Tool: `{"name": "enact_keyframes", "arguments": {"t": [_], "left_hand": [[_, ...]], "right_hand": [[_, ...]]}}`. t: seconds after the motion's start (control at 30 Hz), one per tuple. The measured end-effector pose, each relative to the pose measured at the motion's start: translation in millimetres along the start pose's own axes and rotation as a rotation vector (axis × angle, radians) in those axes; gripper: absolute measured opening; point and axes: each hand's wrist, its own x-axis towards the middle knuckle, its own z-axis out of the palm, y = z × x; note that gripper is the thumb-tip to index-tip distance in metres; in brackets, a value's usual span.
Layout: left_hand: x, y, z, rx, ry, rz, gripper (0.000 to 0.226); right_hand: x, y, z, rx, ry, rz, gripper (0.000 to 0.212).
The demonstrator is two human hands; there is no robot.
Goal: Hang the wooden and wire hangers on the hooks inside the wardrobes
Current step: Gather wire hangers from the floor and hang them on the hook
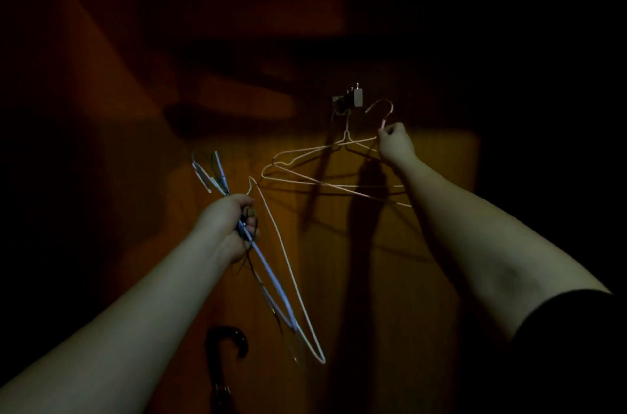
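Pinching pink hanger [339, 188] in right hand [395, 142] near hook [353, 98].

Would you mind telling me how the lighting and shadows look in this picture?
Head view: very dim, the edges nearly black; one warm patch lights the wooden wardrobe panel, where the arms cast long dark shadows; the pink wire hanger pinched by the right hand stays visible; wide-angle bending stretches the forearms.

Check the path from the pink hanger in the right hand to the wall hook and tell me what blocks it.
Nothing visible blocks it. The right hand pinches the pink hanger just right of the hook. One wire hanger already hangs there, so it must share the hook.
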Motion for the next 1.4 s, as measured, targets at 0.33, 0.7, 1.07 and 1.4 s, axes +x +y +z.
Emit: {"name": "enact_keyframes", "arguments": {"t": [0.33, 0.7, 1.07, 1.4], "left_hand": [[8, -2, 9, -0.007, 0.020, 0.012, 0.024], [15, -8, 9, 0.000, 0.012, -0.011, 0.024], [16, -15, 6, 0.010, 0.015, -0.026, 0.020], [22, -18, -1, 0.016, 0.035, -0.022, 0.023]], "right_hand": [[25, -19, 35, 0.178, -0.077, 0.028, 0.032], [29, -18, 43, 0.212, -0.148, -0.027, 0.036], [26, -9, 52, 0.175, -0.178, -0.067, 0.026], [42, 0, 62, -0.171, -0.050, -0.110, 0.041]]}}
